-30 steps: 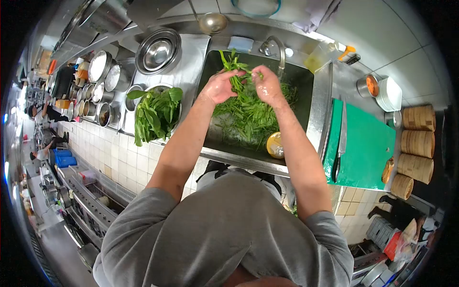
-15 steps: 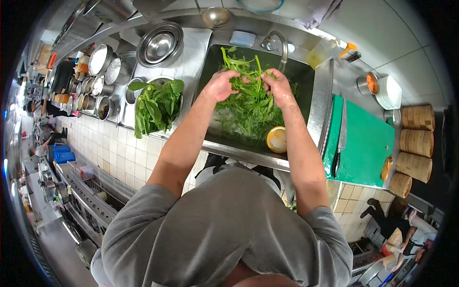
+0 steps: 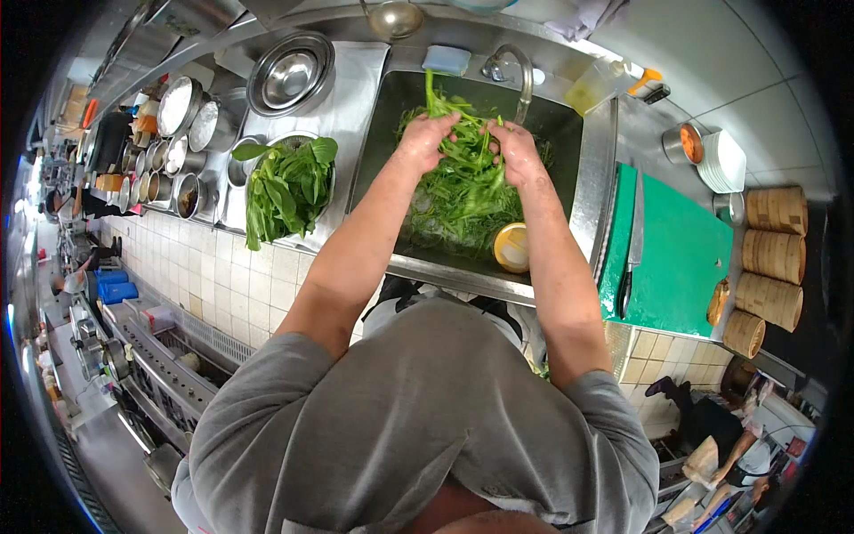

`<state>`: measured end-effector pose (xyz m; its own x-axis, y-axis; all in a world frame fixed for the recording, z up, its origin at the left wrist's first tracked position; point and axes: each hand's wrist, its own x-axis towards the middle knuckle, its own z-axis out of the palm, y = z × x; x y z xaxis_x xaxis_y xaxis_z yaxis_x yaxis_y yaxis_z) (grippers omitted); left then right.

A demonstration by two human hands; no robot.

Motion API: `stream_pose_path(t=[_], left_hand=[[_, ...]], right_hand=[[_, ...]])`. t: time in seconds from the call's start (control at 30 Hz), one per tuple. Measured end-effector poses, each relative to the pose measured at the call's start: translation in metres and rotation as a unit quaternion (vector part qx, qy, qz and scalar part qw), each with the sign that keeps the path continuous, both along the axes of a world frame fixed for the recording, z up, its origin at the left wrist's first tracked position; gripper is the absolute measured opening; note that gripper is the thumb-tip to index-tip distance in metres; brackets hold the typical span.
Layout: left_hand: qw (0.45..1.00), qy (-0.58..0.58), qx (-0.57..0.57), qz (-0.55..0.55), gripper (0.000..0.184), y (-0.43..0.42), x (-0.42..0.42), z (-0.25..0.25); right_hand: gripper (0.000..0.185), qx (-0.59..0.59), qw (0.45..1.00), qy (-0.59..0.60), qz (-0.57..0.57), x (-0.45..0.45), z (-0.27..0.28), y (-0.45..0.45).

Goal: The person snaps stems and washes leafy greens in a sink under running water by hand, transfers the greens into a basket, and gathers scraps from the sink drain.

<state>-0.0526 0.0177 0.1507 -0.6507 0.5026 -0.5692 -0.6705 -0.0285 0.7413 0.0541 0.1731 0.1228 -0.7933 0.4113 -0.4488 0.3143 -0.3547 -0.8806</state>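
Observation:
Long-stemmed leafy greens [image 3: 463, 200] lie in water in the deep sink [image 3: 378, 133]. My left hand [image 3: 427, 142] is closed round a bunch of them, with stems sticking up past the fingers. On the other side of the bunch, my right hand [image 3: 516, 153] has its fingers curled on stems and leaves. Some fingertips are hidden by the greens. A round yellow-and-white container [image 3: 511, 247] sits in the sink's near right corner, below my right hand. Behind the greens rises the curved faucet [image 3: 523, 76].
Left of the sink, more broad-leaved greens [image 3: 286, 191] fill a colander, near nested steel bowls [image 3: 292, 76]. To the right, a knife [image 3: 634, 231] lies on a green cutting board [image 3: 680, 254], with bamboo steamers [image 3: 769, 254] beyond. Another person [image 3: 721, 427] is at lower right.
My left hand has moved right, closer to my right hand, and has closed on the greens. The bunch between my hands is gathered tighter. The view has shifted slightly.

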Motion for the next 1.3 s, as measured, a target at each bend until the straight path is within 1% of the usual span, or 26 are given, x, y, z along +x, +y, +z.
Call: stream_pose_path(t=[0.03,0.07,0.1,0.13,0.17,0.23,0.27,0.3,0.37,0.43,0.5,0.53,0.63,0.67,0.73,0.8,0.83,0.9,0.97,1.03,1.07,1.1,1.17,1.2,1.23,1.3], left_hand=[[1.000,-0.001,0.000,0.000,0.026,-0.002,-0.007,-0.002],[1.000,-0.006,0.008,0.019,0.028,-0.007,-0.020,-0.007],[0.999,-0.012,0.015,0.039,0.031,-0.014,-0.026,-0.005],[1.000,0.015,-0.019,0.008,0.032,-0.019,-0.032,-0.004],[1.000,0.017,-0.018,0.010,0.032,-0.021,-0.034,0.005],[0.977,0.091,-0.097,-0.165,0.035,-0.030,-0.031,0.019],[0.964,0.101,-0.126,-0.211,0.040,-0.035,-0.037,0.007],[0.964,0.101,-0.127,-0.210,0.040,-0.040,-0.039,0.006],[0.983,-0.012,0.045,-0.175,0.041,-0.048,-0.037,0.003],[0.983,-0.009,0.057,-0.175,0.039,-0.049,-0.031,0.007],[0.984,0.039,0.054,-0.167,0.028,-0.047,-0.023,0.007],[0.984,0.038,0.053,-0.167,0.028,-0.046,-0.020,0.006],[0.978,0.123,0.007,-0.169,0.026,-0.039,-0.016,0.006],[0.968,0.169,-0.023,-0.184,0.023,-0.036,-0.014,0.009],[0.955,0.214,-0.054,-0.199,0.020,-0.032,-0.013,0.008],[0.883,0.377,-0.143,-0.239,0.024,-0.028,-0.015,-0.006],[0.883,0.378,-0.142,-0.240,0.024,-0.026,-0.014,-0.014],[0.863,0.453,-0.091,-0.207,0.032,-0.026,-0.006,-0.006],[0.864,0.420,-0.141,-0.239,0.041,-0.037,-0.004,-0.003],[0.844,0.399,-0.278,-0.225,0.041,-0.048,-0.004,-0.018],[0.870,0.262,-0.281,-0.309,0.051,-0.054,-0.014,-0.028],[0.870,0.263,-0.278,-0.311,0.051,-0.060,-0.013,-0.040],[0.944,0.121,-0.245,-0.186,0.063,-0.071,-0.005,-0.058],[0.967,0.053,-0.177,-0.175,0.054,-0.076,-0.006,-0.062],[0.967,0.052,-0.177,-0.178,0.054,-0.078,-0.007,-0.067],[0.991,-0.054,-0.006,-0.119,0.045,-0.082,-0.005,-0.068]], right_hand=[[0.024,0.000,1.000,-0.001,0.000,0.002,-0.010,0.005],[0.029,0.276,0.959,-0.025,0.057,0.004,-0.022,0.008],[0.035,0.529,0.840,-0.047,0.111,0.008,-0.014,0.005],[0.042,0.493,0.817,-0.143,0.262,0.009,0.001,0.016],[0.042,0.494,0.817,-0.140,0.263,0.007,-0.001,0.021],[0.041,0.496,0.851,-0.142,0.098,0.007,-0.024,0.034],[0.041,0.491,0.861,-0.113,0.068,-0.002,-0.045,0.052],[0.041,0.490,0.862,-0.112,0.069,-0.008,-0.031,0.051],[0.040,0.348,0.933,-0.077,0.045,-0.017,0.002,0.053],[0.036,0.391,0.917,-0.069,0.050,-0.023,0.013,0.046],[0.032,0.306,0.950,0.008,0.054,-0.028,0.023,0.030],[0.029,0.225,0.971,-0.010,0.078,-0.027,0.035,0.020],[0.022,0.283,0.956,0.078,0.011,-0.036,0.043,-0.007],[0.026,0.263,0.959,0.101,0.009,-0.041,0.046,-0.012],[0.025,0.275,0.959,0.071,0.024,-0.049,0.053,-0.020],[0.027,0.275,0.960,0.010,0.046,-0.054,0.061,-0.023],[0.027,0.276,0.960,0.010,0.045,-0.053,0.063,-0.024],[0.025,0.121,0.990,0.075,-0.020,-0.052,0.061,-0.023],[0.018,0.011,0.994,0.052,-0.099,-0.051,0.044,-0.007],[0.019,0.001,0.992,0.048,-0.116,-0.042,0.024,0.009],[0.019,0.003,0.992,0.048,-0.117,-0.036,0.018,0.014],[0.019,-0.024,0.991,0.049,-0.120,-0.028,0.015,0.017],[0.018,-0.050,0.990,0.048,-0.126,-0.017,0.012,0.024],[0.021,-0.058,0.991,0.057,-0.110,-0.012,0.012,0.026],[0.023,-0.066,0.991,0.066,-0.093,-0.008,0.012,0.027],[0.023,-0.060,0.992,0.084,-0.075,-0.002,0.010,0.031]])
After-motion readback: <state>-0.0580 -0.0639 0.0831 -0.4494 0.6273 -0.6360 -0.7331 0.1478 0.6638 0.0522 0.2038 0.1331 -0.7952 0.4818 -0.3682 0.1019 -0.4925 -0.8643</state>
